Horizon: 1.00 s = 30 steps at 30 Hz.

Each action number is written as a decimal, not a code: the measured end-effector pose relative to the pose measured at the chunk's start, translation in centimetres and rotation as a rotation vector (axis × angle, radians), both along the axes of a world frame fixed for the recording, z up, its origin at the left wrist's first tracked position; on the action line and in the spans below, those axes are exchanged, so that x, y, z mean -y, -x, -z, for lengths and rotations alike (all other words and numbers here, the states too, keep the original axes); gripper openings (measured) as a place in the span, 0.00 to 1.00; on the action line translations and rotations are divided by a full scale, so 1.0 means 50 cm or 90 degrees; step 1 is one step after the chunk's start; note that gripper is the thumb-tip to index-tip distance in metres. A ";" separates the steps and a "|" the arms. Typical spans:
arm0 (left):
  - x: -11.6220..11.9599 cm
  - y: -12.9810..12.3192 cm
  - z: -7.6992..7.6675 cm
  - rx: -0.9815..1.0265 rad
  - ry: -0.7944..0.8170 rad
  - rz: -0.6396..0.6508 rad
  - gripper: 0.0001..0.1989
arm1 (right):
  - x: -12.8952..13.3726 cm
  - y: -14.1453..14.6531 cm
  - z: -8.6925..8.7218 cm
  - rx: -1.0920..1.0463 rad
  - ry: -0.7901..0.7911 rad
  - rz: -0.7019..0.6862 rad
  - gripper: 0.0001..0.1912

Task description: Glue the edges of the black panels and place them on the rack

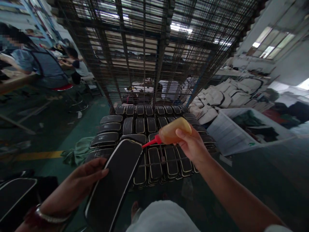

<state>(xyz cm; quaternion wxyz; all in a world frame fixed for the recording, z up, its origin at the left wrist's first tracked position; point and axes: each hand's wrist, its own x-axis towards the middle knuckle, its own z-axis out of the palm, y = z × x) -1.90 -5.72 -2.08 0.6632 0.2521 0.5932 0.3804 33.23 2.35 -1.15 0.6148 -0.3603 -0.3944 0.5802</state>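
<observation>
My left hand (87, 175) grips the left edge of a long black panel (118, 177) with rounded corners, thumb on its face. A pale line, which looks like glue, runs along the panel's rim. In my right hand (193, 145) is a squeeze bottle (175, 130) of amber liquid, fingers wrapped round it. Its red nozzle (152, 141) points left and down, the tip at the panel's upper right corner. Beyond lie stacks of similar black panels (154, 162) in rows, with pale outlines round their edges.
A tall wire rack (145, 42) leans over the stacks. On the right stand a white plastic bin (222, 135) with dark cloth and a heap of pale pieces (224, 93). Green cloth (80, 149) lies on the floor. People sit at tables on the left, one in a blue top (48, 67).
</observation>
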 end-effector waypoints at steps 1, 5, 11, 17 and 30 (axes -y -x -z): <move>0.000 -0.004 0.004 0.006 0.001 -0.017 0.30 | -0.002 0.003 0.002 -0.003 0.008 0.014 0.30; -0.003 -0.014 0.016 0.025 -0.007 -0.063 0.33 | -0.001 0.013 0.009 -0.007 0.027 0.026 0.30; -0.009 -0.019 0.031 0.061 -0.015 -0.095 0.29 | 0.024 0.027 0.024 -0.004 0.033 0.010 0.31; -0.014 -0.030 0.038 0.066 -0.023 -0.102 0.23 | 0.056 0.040 0.041 0.008 0.031 -0.034 0.31; -0.017 -0.044 0.032 0.045 -0.027 -0.128 0.11 | 0.120 0.040 0.081 0.047 -0.018 -0.122 0.34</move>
